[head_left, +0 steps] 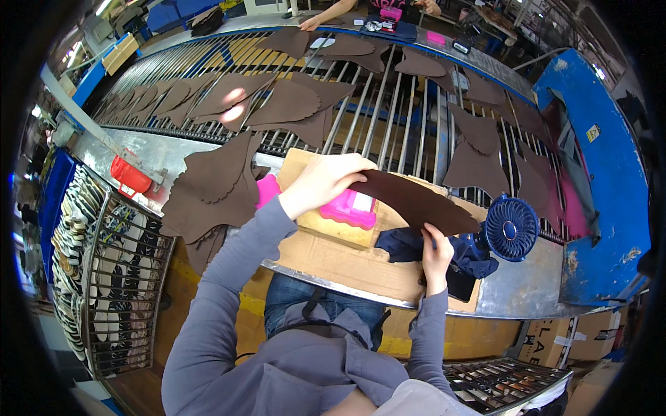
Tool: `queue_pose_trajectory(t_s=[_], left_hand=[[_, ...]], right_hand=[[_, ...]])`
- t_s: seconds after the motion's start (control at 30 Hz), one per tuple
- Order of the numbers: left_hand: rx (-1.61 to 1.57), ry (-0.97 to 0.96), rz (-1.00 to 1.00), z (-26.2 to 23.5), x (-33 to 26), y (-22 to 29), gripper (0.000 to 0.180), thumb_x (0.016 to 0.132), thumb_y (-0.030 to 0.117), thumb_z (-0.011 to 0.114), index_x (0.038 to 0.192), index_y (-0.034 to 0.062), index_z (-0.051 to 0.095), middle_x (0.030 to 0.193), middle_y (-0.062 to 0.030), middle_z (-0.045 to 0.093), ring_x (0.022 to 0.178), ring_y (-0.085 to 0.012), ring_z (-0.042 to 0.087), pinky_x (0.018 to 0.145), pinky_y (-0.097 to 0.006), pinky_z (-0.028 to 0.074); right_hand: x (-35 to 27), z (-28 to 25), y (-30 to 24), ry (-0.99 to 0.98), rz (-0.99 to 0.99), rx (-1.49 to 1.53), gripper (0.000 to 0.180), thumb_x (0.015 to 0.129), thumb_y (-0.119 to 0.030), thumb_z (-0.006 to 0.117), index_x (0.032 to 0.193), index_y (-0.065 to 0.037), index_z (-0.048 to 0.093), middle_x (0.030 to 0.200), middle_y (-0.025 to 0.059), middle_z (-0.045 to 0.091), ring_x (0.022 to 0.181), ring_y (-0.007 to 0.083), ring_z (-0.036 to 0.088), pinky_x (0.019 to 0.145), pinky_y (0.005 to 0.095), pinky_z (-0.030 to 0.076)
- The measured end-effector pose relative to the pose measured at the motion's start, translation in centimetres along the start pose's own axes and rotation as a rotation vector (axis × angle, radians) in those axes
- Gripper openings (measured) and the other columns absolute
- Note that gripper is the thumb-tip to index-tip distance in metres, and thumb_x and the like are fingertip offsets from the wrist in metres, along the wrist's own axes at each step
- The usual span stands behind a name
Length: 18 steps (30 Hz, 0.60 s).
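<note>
- Several brown pieces [208, 184], stacked.
- Left hand [322, 182]: fingers closed on left end of dark panel [416, 200], raised above cardboard [312, 260].
- Right hand [436, 256]: fingertips pinched on panel's lower edge.
- Blue fan [510, 227], farther right.

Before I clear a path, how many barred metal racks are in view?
2: the left rack, at the picture's lower left, and the right rack, at its lower right. Others may be hidden.

Brown pieces [290, 104] on metal bars [377, 104]
</note>
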<state>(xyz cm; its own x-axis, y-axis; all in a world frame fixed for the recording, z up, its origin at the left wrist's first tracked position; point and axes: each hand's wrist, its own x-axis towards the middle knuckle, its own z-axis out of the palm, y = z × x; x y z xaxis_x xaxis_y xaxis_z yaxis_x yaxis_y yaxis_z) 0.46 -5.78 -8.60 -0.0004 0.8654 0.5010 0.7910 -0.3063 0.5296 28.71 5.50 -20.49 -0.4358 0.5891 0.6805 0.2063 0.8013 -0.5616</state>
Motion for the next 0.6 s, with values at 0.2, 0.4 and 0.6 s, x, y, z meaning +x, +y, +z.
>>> queue_pose_trajectory(t_s=[0.2,0.4,0.6], left_hand=[[-0.065,-0.071,0.007,3.2,1.8,0.4,0.022,0.086,0.012,0.064,0.107,0.0045,0.063,0.092,-0.0141,0.067,0.084,-0.0309,0.065,0.074,-0.035,0.051],[-0.063,-0.211,0.119,5.1,4.3,2.3,0.021,0.087,0.014,0.064,0.106,0.0051,0.067,0.092,-0.0135,0.07,0.082,-0.0307,0.067,0.072,-0.036,0.052],[-0.205,-0.183,0.166,4.2,7.2,4.6,0.025,0.086,0.014,0.065,0.108,0.0038,0.067,0.092,-0.0155,0.07,0.08,-0.0309,0.068,0.07,-0.034,0.053]], right_hand=[[-0.8,-5.9,0.7,0.017,-0.006,-0.127,0.025,0.078,0.009,0.066,0.098,-0.005,0.071,0.095,0.0163,0.07,0.085,0.0307,0.069,0.075,0.035,0.054],[-0.7,-11.9,0.2,0.046,-0.053,-0.252,0.023,0.076,0.01,0.066,0.092,-0.005,0.07,0.092,0.0163,0.07,0.082,0.0319,0.069,0.073,0.0351,0.053],[3.5,-15.4,-3.8,0.097,0.028,-0.18,0.018,0.077,0.009,0.068,0.092,-0.001,0.07,0.095,0.0138,0.069,0.089,0.0269,0.066,0.082,0.033,0.049]])
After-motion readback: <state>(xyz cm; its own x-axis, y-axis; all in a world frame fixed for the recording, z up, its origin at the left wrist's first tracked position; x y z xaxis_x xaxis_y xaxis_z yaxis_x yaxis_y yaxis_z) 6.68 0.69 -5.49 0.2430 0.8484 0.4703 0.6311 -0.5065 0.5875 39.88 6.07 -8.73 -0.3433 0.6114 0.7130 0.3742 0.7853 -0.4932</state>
